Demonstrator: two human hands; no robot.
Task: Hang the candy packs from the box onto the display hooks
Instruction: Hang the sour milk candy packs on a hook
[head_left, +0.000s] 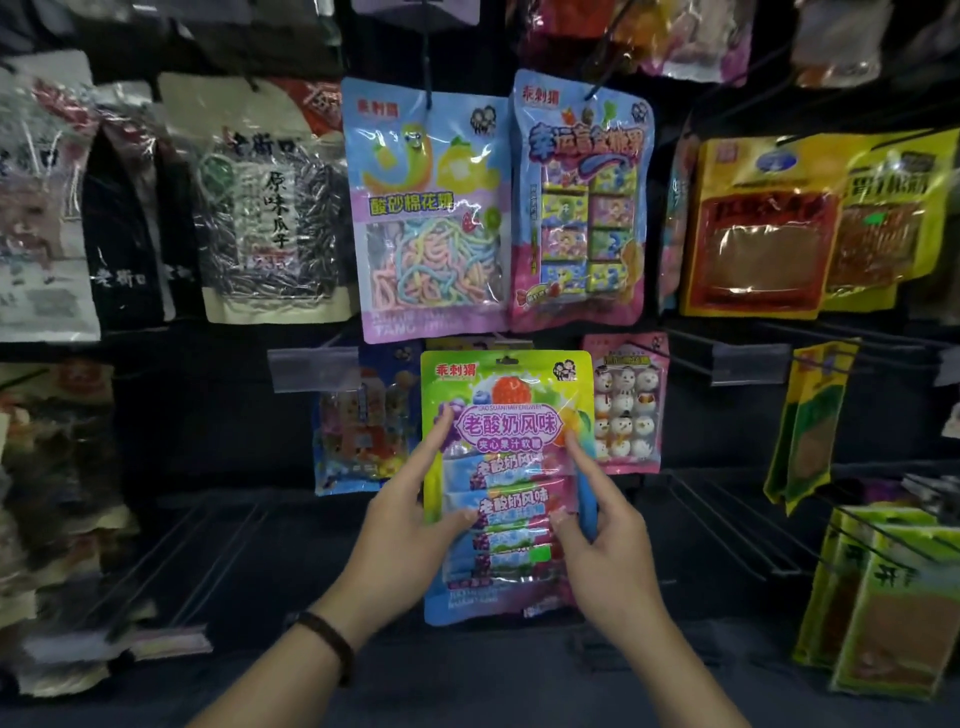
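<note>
I see a flat, glossy plastic pack (506, 431), rectangular with rounded corners, held upright before the lower row of the display (234, 426). My left hand (400, 530) pinches its left edge, thumb on the front and forefinger straight up the side. My right hand (608, 530) pinches the right edge likewise.

Pack (506, 415): green top, blue bottom, clear window showing wrapped candy sticks. Upright, face out, hang hole uppermost, just before lower hooks (719, 525).

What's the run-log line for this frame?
left hand: grips green-topped plastic candy pack | right hand: grips same pack | hung: cannot tell
</note>
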